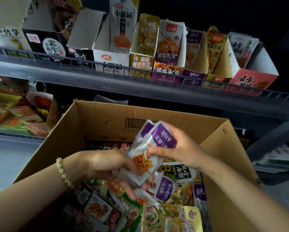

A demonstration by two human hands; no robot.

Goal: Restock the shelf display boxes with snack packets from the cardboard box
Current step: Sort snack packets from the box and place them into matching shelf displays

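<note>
Here, through the head camera, I see both hands over the open cardboard box (93, 124). The right hand (180, 148) is closed on the top of a small stack of purple-and-white snack packets (150, 148), thumb on the front, while the left hand (113, 166), with a bead bracelet (64, 173) on its wrist, cups the stack's lower end from underneath. Beneath the stack, the box holds a loose heap of mixed packets, a matching purple one (165, 190) lying just below the hands. Above the box's far wall, the shelf (90, 76) carries a row of display boxes behind a wire rail; the purple display box (194, 76) stands right of centre.
</note>
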